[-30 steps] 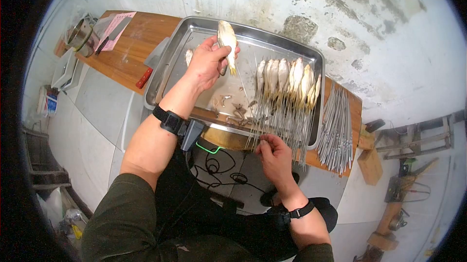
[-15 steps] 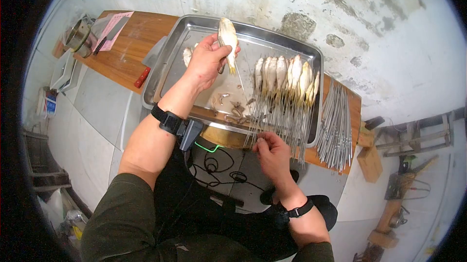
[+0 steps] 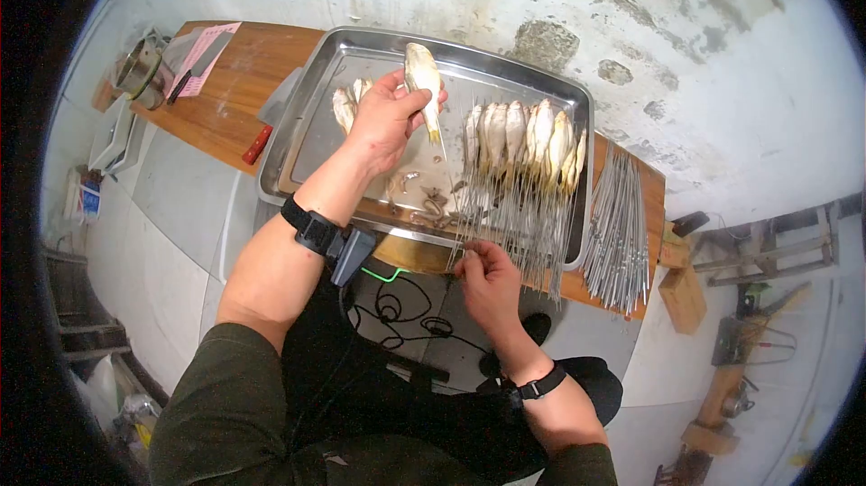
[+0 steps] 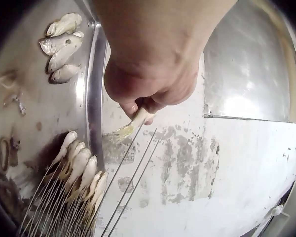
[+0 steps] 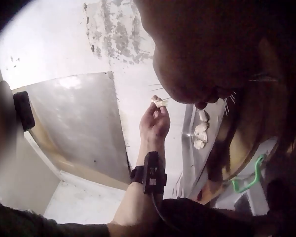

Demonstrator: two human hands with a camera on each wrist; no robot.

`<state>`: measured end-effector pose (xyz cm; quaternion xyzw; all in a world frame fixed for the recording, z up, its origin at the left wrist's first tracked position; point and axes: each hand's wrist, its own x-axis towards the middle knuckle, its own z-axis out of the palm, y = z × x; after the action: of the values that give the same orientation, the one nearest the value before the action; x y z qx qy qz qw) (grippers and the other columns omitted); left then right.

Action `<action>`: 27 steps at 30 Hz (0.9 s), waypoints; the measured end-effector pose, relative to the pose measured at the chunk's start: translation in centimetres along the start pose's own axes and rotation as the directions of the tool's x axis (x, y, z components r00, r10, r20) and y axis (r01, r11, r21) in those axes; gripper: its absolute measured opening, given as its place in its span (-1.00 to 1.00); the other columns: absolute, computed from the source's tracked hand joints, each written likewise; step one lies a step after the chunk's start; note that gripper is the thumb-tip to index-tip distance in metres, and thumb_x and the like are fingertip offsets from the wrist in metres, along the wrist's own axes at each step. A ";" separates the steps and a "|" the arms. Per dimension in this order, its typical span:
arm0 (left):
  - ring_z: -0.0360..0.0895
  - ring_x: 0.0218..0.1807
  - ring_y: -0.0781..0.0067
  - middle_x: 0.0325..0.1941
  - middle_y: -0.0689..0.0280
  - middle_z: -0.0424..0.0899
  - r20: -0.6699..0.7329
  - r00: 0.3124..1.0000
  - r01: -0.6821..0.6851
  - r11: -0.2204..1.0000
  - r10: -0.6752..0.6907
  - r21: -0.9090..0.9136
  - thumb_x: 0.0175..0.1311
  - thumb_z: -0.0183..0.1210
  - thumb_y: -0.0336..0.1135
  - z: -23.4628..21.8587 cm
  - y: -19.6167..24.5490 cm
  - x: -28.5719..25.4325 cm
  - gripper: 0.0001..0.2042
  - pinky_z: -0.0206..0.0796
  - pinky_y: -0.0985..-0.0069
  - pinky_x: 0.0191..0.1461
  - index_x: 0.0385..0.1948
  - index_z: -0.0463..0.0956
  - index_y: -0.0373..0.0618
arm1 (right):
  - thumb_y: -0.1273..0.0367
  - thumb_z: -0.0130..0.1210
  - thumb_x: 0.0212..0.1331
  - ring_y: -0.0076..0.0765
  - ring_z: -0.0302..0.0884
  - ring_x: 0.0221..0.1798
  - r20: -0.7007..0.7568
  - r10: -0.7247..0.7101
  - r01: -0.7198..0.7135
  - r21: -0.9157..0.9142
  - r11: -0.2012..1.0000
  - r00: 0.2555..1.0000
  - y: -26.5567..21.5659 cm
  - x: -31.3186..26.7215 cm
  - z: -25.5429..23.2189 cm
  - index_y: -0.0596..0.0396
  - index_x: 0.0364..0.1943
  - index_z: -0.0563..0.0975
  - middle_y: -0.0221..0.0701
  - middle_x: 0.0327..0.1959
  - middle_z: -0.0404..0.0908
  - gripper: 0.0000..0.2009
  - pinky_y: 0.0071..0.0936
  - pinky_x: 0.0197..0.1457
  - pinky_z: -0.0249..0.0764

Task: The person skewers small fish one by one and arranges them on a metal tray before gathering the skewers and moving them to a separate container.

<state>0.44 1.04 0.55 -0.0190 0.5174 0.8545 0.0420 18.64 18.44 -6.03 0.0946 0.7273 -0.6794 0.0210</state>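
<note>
My left hand (image 3: 383, 125) grips a pale, yellow-tailed fish (image 3: 421, 71) above the tray, head up and tail down, thumb across its side. Two thin metal skewers (image 4: 130, 182) run close by its tail in the left wrist view. Low at the tray's front edge, my right hand (image 3: 492, 280) pinches the lower end of a skewer between thumb and fingers. Right of the held fish, a row of skewered fish (image 3: 514, 129) lies in the metal tray (image 3: 311, 93), skewers over the front rim. A few loose fish (image 4: 64, 47) lie at the tray's left side.
A bundle of bare skewers (image 3: 618, 229) rests on the wooden table (image 3: 271, 57) right of the tray. Left of it are a red-handled knife (image 3: 257, 145), a dark-handled knife (image 3: 200, 66) on pink paper and a metal pot (image 3: 140, 71). Scraps (image 3: 433, 206) lie in the tray.
My right hand has shifted a little left along the tray's front edge. The left hand keeps its hold on the fish, nearly still. The head view has drifted slightly.
</note>
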 end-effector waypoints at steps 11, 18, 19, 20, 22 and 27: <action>0.54 -0.05 0.39 -0.07 0.16 0.53 0.023 0.999 0.038 0.994 -0.036 -0.102 0.24 -0.01 -0.57 -0.2 -0.3 -0.1 -0.73 0.45 0.53 0.06 -0.01 0.32 -0.32 | 0.42 -0.05 0.28 -0.70 0.30 -0.57 -0.006 -0.021 0.021 -0.063 0.998 1.000 0.8 0.6 0.6 0.22 -0.15 0.45 -0.49 -0.50 0.51 -0.84 -0.70 -0.53 0.24; 0.54 -0.05 0.39 -0.08 0.16 0.53 0.058 0.997 0.051 0.980 -0.041 -0.192 0.28 0.01 -0.49 -0.9 -0.1 0.3 -0.75 0.44 0.53 0.03 -0.03 0.34 -0.34 | 0.40 -0.03 0.25 -0.53 0.49 -0.35 0.013 0.054 -0.054 -0.023 0.998 0.998 -0.1 1.0 0.7 0.25 -0.13 0.46 -0.39 -0.45 0.58 -0.79 -0.56 -0.22 0.42; 0.54 -0.05 0.39 -0.08 0.17 0.53 0.030 0.999 0.048 0.979 -0.043 -0.200 0.29 0.01 -0.47 -1.0 -0.1 0.3 -0.75 0.44 0.53 0.02 -0.03 0.34 -0.33 | 0.40 -0.04 0.26 -0.53 0.49 -0.35 0.016 0.057 -0.056 -0.021 0.998 0.998 -0.2 1.0 0.8 0.25 -0.13 0.47 -0.39 -0.44 0.58 -0.79 -0.56 -0.22 0.41; 0.54 -0.05 0.39 -0.08 0.17 0.53 0.029 0.999 0.046 0.978 -0.041 -0.201 0.29 0.01 -0.47 -0.8 0.1 0.2 -0.75 0.44 0.53 0.02 -0.03 0.34 -0.33 | 0.40 -0.04 0.26 -0.53 0.49 -0.35 0.018 0.056 -0.055 -0.022 0.998 0.998 -0.2 1.0 0.8 0.25 -0.13 0.47 -0.39 -0.44 0.58 -0.79 -0.56 -0.22 0.41; 0.54 -0.06 0.40 -0.08 0.17 0.53 -0.010 0.999 0.039 0.976 -0.042 -0.215 0.31 0.02 -0.45 -0.5 0.5 -0.1 -0.76 0.45 0.53 0.01 -0.03 0.33 -0.32 | 0.40 -0.04 0.26 -0.51 0.49 -0.35 0.000 0.017 -0.017 -0.016 1.000 1.000 0.1 1.1 1.0 0.24 -0.13 0.47 -0.39 -0.43 0.58 -0.80 -0.55 -0.20 0.41; 0.54 -0.04 0.40 -0.08 0.18 0.53 -0.012 0.999 0.038 0.967 -0.043 -0.250 0.32 0.00 -0.46 -0.3 0.7 -0.2 -0.76 0.46 0.53 -0.01 -0.03 0.31 -0.30 | 0.42 -0.06 0.30 -0.70 0.29 -0.57 -0.002 -0.066 0.066 -0.069 0.995 0.998 0.0 1.5 1.4 0.22 -0.12 0.44 -0.48 -0.46 0.52 -0.82 -0.70 -0.52 0.24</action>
<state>0.55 0.47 1.09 -0.0420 0.4056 0.9116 0.0524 17.02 17.26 -6.39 0.0714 0.7530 -0.6541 0.0002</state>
